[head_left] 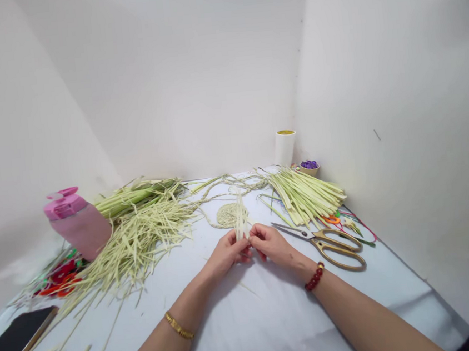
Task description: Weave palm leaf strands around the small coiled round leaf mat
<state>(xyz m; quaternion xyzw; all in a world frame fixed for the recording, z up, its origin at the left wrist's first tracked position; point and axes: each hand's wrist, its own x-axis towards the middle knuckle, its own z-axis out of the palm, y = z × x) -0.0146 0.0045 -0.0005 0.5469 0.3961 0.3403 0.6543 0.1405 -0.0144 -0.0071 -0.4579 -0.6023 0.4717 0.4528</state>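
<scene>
At the middle of the table my left hand (230,249) and my right hand (270,242) meet, their fingertips pinched together. Between them stand several thin pale straw strips (240,219), pointing away from me. Both hands are closed on these strips; the exact grip of the fingers is partly hidden. Just beyond the fingers lies a round coil of braided straw (227,215), partly covered by the upright strips. From the coil a braided cord (210,218) runs back across the table. Close to my right hand lie large scissors (325,244) with gold handles, their blades toward the hand.
On the left are a heap of shredded straw (148,235), a tilted pink bottle (81,228), red-handled tools (61,283) and a dark tablet-like slab (15,343). At right lie cut green stalks (307,193), a white cylinder (285,149) and a small bowl of purple pieces (310,168). White walls enclose the table.
</scene>
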